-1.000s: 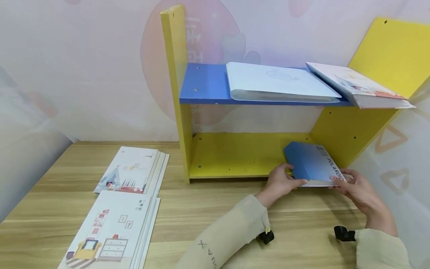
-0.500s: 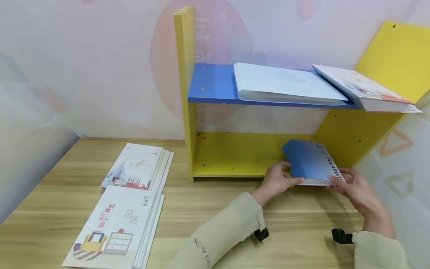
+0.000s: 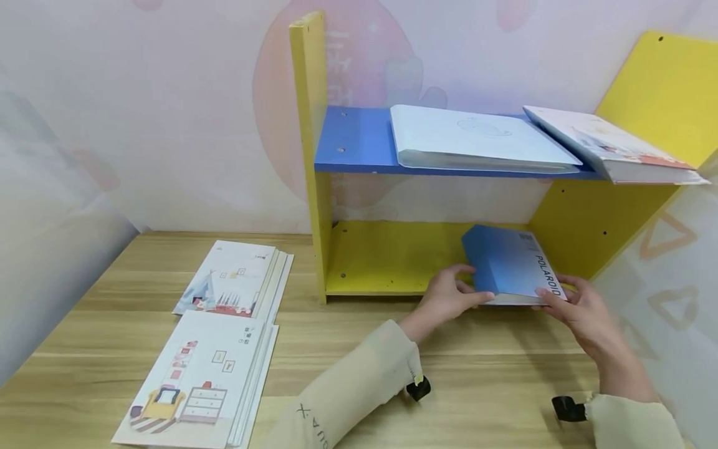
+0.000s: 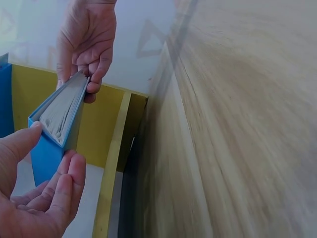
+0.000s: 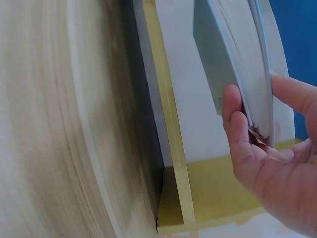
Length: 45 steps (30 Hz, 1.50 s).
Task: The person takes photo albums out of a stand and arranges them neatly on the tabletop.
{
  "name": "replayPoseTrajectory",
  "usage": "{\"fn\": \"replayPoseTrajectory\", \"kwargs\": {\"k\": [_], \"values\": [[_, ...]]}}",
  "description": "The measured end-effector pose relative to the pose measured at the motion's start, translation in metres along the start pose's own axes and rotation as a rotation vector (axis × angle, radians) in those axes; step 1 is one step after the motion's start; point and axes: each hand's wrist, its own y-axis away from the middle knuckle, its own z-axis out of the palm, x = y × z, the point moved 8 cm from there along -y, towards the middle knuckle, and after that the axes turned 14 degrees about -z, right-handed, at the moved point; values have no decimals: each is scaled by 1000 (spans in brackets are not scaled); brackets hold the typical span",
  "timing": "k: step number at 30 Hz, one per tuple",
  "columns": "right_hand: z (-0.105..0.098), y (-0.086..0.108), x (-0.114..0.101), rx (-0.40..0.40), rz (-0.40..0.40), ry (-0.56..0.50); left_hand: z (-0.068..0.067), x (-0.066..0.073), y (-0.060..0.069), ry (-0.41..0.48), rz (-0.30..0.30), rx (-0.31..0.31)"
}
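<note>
A blue photo album (image 3: 513, 262) marked POLAROID lies nearly flat at the right of the yellow lower shelf (image 3: 387, 255), its near edge by the shelf's front. My left hand (image 3: 449, 296) grips its spine corner, thumb on top and fingers beneath. At the other near corner my right hand (image 3: 580, 318) pinches the album between thumb and fingers. In the left wrist view the album's pages (image 4: 62, 111) face the camera, a hand at each end. The right wrist view shows the fingers under one cover and the thumb on the other.
On the blue upper shelf (image 3: 353, 140) lie a white album (image 3: 477, 137) and a pink-and-white album (image 3: 622, 140) that juts past the front edge. Two illustrated albums (image 3: 224, 277), (image 3: 196, 374) lie at the left of the wooden table (image 3: 336, 368). Yellow side panels (image 3: 311, 156) bound the shelf.
The blue album and both hands have shifted slightly left, away from the right side panel. Both hands keep their hold. The head view has also shifted a little.
</note>
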Motion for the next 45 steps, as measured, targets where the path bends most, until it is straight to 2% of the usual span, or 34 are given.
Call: {"fn": "replayPoseTrajectory", "kwargs": {"k": [7, 13, 15, 22, 32, 45], "values": [[11, 1, -12, 25, -66, -13, -14, 4, 9, -17, 43, -9], [21, 5, -20, 35, -41, 159, -27, 6, 19, -36, 85, -10], [26, 8, -22, 42, -40, 188, -30, 4, 23, -43, 93, -15], [43, 16, -30, 80, -52, 203, -45, 0, 37, -52, 93, -34], [60, 21, -42, 129, -82, 158, -64, 9, 56, -50, 154, -48], [88, 31, -42, 141, -90, 144, -83, 1, 75, -69, 153, -36]]}}
